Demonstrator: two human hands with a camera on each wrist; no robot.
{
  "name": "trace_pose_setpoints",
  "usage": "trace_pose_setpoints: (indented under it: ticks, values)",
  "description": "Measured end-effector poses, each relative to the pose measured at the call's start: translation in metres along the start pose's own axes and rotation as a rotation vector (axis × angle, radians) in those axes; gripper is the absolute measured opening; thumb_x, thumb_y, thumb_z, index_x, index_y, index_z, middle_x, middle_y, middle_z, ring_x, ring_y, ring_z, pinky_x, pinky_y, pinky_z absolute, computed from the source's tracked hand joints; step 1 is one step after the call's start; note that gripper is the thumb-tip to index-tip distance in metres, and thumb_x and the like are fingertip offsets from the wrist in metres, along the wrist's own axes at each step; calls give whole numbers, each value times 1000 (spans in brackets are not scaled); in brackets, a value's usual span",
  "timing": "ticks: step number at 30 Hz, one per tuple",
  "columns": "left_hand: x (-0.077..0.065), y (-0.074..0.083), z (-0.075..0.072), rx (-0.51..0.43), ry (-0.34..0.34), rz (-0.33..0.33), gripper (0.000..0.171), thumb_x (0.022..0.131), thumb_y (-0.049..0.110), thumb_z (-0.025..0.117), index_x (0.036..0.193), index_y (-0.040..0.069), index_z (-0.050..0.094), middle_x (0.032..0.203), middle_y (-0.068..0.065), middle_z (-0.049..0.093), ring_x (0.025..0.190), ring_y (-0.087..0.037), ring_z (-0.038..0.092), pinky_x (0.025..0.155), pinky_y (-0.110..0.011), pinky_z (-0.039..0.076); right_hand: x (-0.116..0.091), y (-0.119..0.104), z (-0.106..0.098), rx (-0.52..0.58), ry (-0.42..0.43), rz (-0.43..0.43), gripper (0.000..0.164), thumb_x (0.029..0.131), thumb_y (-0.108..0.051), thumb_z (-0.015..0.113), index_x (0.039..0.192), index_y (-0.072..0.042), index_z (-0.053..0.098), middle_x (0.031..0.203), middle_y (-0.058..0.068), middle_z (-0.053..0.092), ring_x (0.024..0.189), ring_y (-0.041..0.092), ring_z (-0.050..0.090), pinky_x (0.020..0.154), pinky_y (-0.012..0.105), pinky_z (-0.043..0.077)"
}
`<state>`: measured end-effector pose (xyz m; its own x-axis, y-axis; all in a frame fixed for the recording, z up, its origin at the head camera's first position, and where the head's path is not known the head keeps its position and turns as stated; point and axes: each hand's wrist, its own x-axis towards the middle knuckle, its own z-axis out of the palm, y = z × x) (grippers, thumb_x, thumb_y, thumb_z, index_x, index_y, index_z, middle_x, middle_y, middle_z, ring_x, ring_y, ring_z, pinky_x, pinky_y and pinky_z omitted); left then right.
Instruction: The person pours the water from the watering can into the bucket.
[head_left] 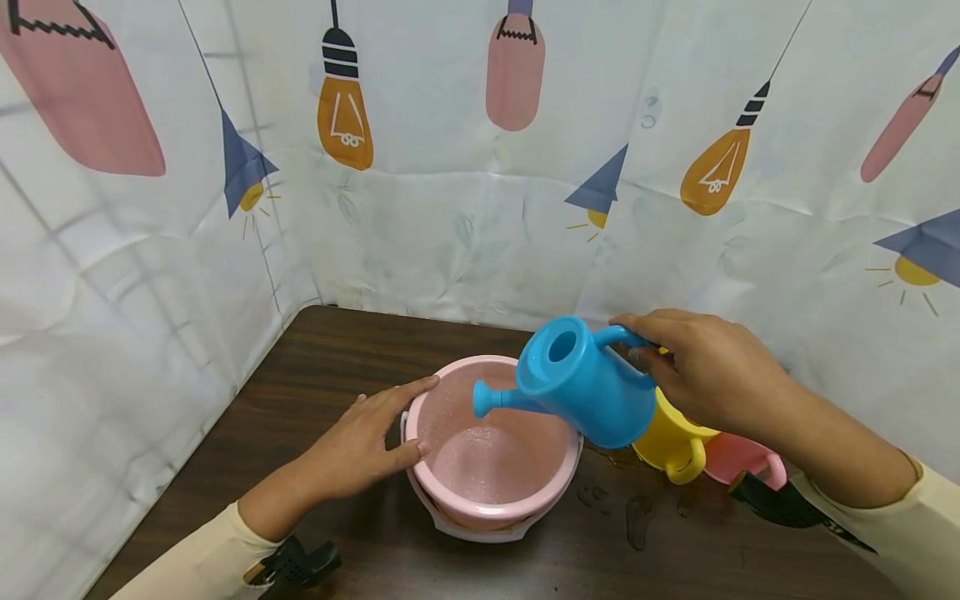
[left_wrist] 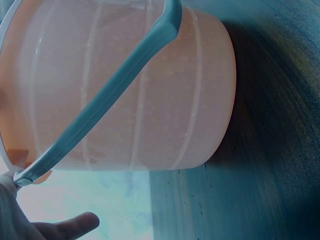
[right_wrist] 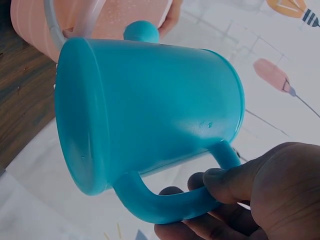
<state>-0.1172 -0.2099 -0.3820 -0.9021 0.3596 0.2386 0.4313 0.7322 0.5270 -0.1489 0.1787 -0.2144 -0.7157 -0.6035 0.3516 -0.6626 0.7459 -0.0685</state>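
Item 1: pink bucket (head_left: 491, 508), qty 1, upright on your dark wood-grain tabletop (head_left: 360, 342); white carrying handle (head_left: 487, 533) hangs down its near side. Contents: clear droplets on the inner wall, wet shine on the floor; liq. depth can't be told.

Item 2: blue watering can (head_left: 585, 383), qty 1, off the tabletop, tilted over the bucket's right side; spout head (head_left: 483, 400) sits above the bucket opening. Top hole faces up & twd you, interior dark; contents can't be told.

Item 3: yellow container (head_left: 660, 442) w/ side handle, on the tabletop right of the bucket, partly hidden by can & your R hand (head_left: 701, 367). Contents hidden.

Item 4: pink handled container (head_left: 738, 458), just beside the yellow one, partly behind your R forearm. Contents n/k.

Spills: wet spots (head_left: 637, 521) on the tabletop, R of bucket.

Hands: your R fingers are wrapped round the can's handle, thumb pressed on it. Your L hand (head_left: 363, 433) rests on the bucket's L rim, fingers spread, thumb over the edge.
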Motion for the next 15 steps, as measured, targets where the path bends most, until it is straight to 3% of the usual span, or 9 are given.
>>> trace_pose_setpoints:
  ticks: [15]
  values:
    - [0, 0, 1, 1, -2, -7, 74, 93, 47, 67, 159, 39, 33, 153, -3, 48, 142, -30, 44, 107, -79, 20, -1, 1, 2, 21, 16, -2, 50, 87, -6, 80, 136, -9, 68, 115, 9, 74, 92, 31, 72, 71, 50, 60]
